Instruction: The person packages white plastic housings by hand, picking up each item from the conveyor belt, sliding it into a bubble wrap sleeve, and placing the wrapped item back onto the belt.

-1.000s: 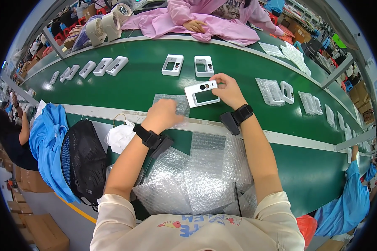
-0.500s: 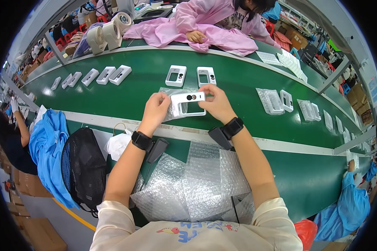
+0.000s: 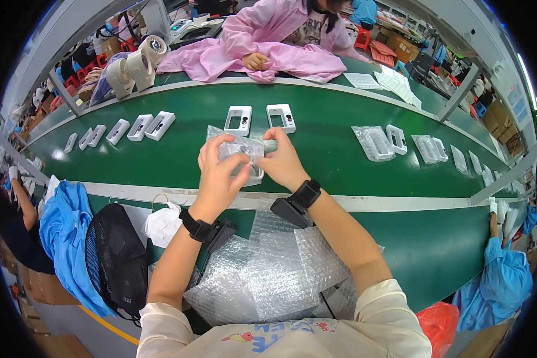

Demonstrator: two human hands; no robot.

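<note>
Since 0.5 s ago, both hands are pulling a bubble-wrap pouch over the white plastic panel, left hand and right hand pinching it at 12 o'clock on the green belt; light, stiff, slippery-looking, best gripped by edges.

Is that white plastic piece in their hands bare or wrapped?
Wrapped: clear bubble wrap covers the white plastic piece, pinched by both hands.
</note>
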